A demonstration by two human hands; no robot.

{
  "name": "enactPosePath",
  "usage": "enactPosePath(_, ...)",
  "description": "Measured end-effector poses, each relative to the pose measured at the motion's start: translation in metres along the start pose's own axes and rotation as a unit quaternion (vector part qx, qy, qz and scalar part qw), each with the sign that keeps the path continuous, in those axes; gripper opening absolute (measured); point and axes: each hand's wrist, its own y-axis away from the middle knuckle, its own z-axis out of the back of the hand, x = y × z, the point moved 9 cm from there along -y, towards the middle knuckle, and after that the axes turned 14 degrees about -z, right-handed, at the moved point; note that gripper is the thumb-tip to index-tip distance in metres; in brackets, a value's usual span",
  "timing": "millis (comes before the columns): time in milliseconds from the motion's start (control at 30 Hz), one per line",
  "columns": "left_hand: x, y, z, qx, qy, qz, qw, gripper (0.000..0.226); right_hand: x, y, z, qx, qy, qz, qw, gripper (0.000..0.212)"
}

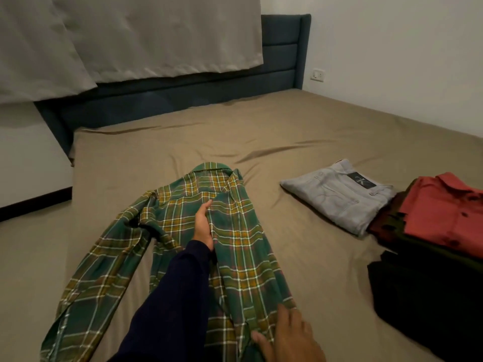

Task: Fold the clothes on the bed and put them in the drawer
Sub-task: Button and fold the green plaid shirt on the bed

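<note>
Nearest the lens, at 5 o'clock in the head view, the right hand (288,335) rests on the hem end of the green-and-yellow plaid flannel shirt (235,244), fingers straight and slightly spread, pressing the cloth flat rather than gripping it. Beyond it, toward 12 o'clock, the left hand (203,224), emerging from a dark navy sleeve (167,296), lies edge-down along the middle of the shirt with fingers straight and together, tucked against the edge of a folded-over panel; it pinches nothing that can be seen. That shirt lies on the tan bedsheet (287,131), its long axis running from the hem at 6 o'clock to the collar at 12 o'clock, so both hands sit on the same line, the right nearer the hem, the left nearer the collar. One sleeve trails loose toward 8 o'clock, unfolded. Judgement: the fold in hand is lengthwise, and the loose sleeve lies on the left hand's side and would be the natural next piece to bring across. Obstructions: none between the hands and the sleeve. At 3 o'clock, well apart, sit folded light grey trousers (337,197), a folded rust-red shirt (444,210) on a dark stack, and folded black garments (423,296). No drawer is visible.
</note>
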Motion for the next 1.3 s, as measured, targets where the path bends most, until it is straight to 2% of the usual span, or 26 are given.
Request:
enactPosePath(67, 0.006, -0.001, 0.004, -0.002, -0.007, 0.021, 1.0, 0.048, -0.03, -0.008, -0.007, 0.009, -0.101, -0.049, 0.994, 0.119)
enactPosePath(167, 0.018, -0.003, 0.017, -0.005, -0.036, 0.047, 0.998, 0.051, -0.052, -0.017, -0.017, 0.05, -0.263, -0.087, 0.96, 0.086)
enactPosePath(267, 0.019, -0.001, 0.024, -0.019, -0.076, 0.053, 0.996, 0.041, -0.051, -0.023, -0.018, 0.113, -0.39, -0.035, 0.913, 0.071)
enactPosePath(333, 0.022, 0.005, 0.025, -0.015, -0.085, 0.069, 0.994, 0.039, -0.046, -0.018, -0.018, 0.184, -0.458, 0.002, 0.87, 0.051)
enactPosePath(400, 0.022, 0.014, 0.027, -0.016, -0.102, 0.086, 0.991, 0.038, -0.044, -0.009, -0.019, 0.265, -0.516, 0.005, 0.815, 0.032)
enactPosePath(433, 0.022, 0.017, 0.029, -0.014, -0.109, 0.092, 0.99, 0.035, -0.047, -0.012, -0.019, 0.271, -0.522, 0.006, 0.809, 0.031)
enactPosePath(467, 0.023, 0.022, 0.031, -0.015, -0.115, 0.098, 0.988, 0.032, -0.053, -0.013, -0.018, 0.256, -0.517, 0.006, 0.817, 0.031)
enactPosePath(567, 0.022, 0.043, 0.034, -0.03, -0.146, 0.109, 0.983, 0.03, -0.079, -0.023, -0.013, 0.089, -0.391, 0.003, 0.916, 0.026)
enactPosePath(700, 0.024, 0.065, 0.036, -0.038, -0.191, 0.112, 0.975, 0.032, -0.093, -0.016, -0.008, -0.036, -0.339, -0.012, 0.94, 0.034)
enactPosePath(800, 0.026, 0.089, 0.033, -0.019, -0.22, 0.14, 0.965, 0.033, -0.092, 0.002, 0.0, -0.136, -0.217, -0.01, 0.967, 0.043)
enactPosePath(933, 0.042, 0.129, 0.026, 0.036, -0.268, 0.207, 0.94, 0.021, -0.079, 0.027, 0.005, -0.297, -0.069, 0.049, 0.951, 0.056)
enactPosePath(1000, 0.049, 0.144, 0.026, 0.061, -0.295, 0.226, 0.926, 0.015, -0.062, 0.031, -0.006, -0.314, -0.02, 0.119, 0.942, 0.067)
enactPosePath(1067, 0.055, 0.155, 0.027, 0.079, -0.316, 0.233, 0.916, 0.015, -0.046, 0.032, -0.025, -0.286, 0.049, 0.178, 0.94, 0.063)
enactPosePath(1167, 0.055, 0.172, 0.024, 0.092, -0.349, 0.217, 0.907, 0.019, -0.049, 0.015, -0.047, -0.263, 0.109, 0.155, 0.946, 0.066)
enactPosePath(1233, 0.047, 0.177, 0.023, 0.093, -0.365, 0.189, 0.907, 0.025, -0.046, 0.013, -0.05, -0.276, 0.123, 0.149, 0.942, 0.071)
enactPosePath(1300, 0.04, 0.179, 0.026, 0.085, -0.383, 0.172, 0.903, 0.018, -0.041, 0.017, -0.037, -0.287, 0.114, 0.136, 0.941, 0.075)
